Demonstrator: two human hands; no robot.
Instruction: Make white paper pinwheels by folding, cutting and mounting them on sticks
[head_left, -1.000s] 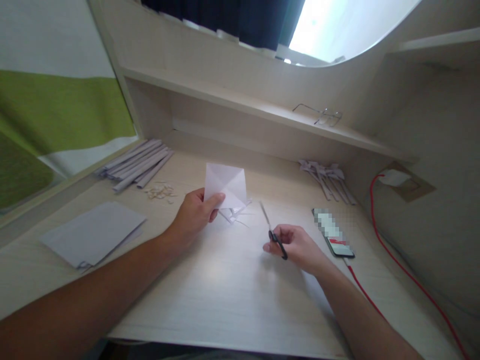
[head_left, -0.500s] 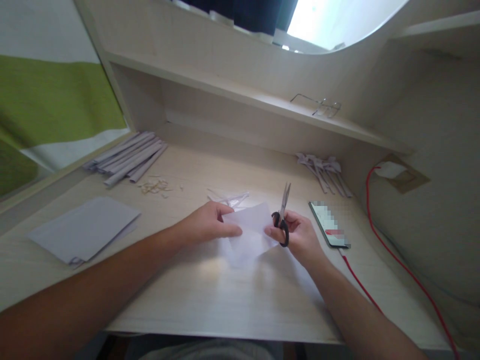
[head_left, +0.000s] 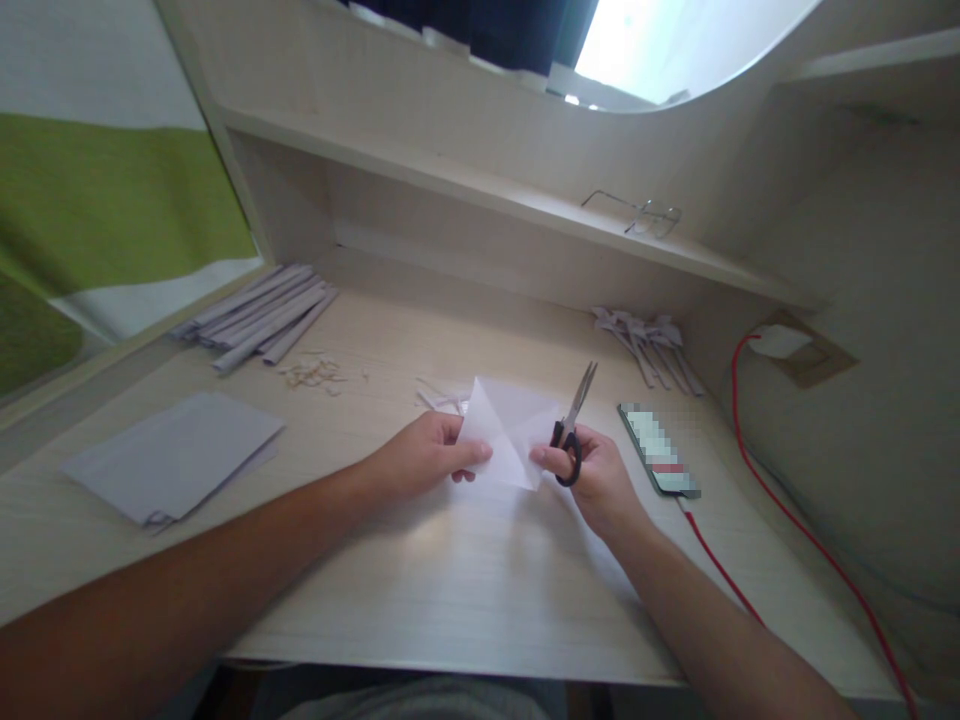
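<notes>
A small white sheet of paper (head_left: 507, 430) with a diagonal crease is held up between my two hands over the desk. My left hand (head_left: 433, 455) pinches its left edge, thumb in front. At the right edge, my right hand (head_left: 592, 475) grips the paper with thumb and fingers. A pair of black-handled scissors (head_left: 571, 425) also hangs in my right hand, a loop around the thumb, the blades pointing up and away. Behind the paper lie thin paper strips (head_left: 435, 397), partly hidden by the sheet and my left hand.
Rolled paper tubes (head_left: 262, 315) lie back left, with rubber bands (head_left: 313, 372) near them and stacked paper sheets (head_left: 176, 455) in front. Folded paper pieces on sticks (head_left: 649, 345) lie back right. A phone (head_left: 658, 450) with a red cable (head_left: 724, 570) sits right. Eyeglasses (head_left: 651, 215) rest on the shelf.
The paper has turned and come up, so its diagonal crease now shows and it covers more of the strips. The scissors have tilted slightly to the right. Both hands keep hold of the sheet.
</notes>
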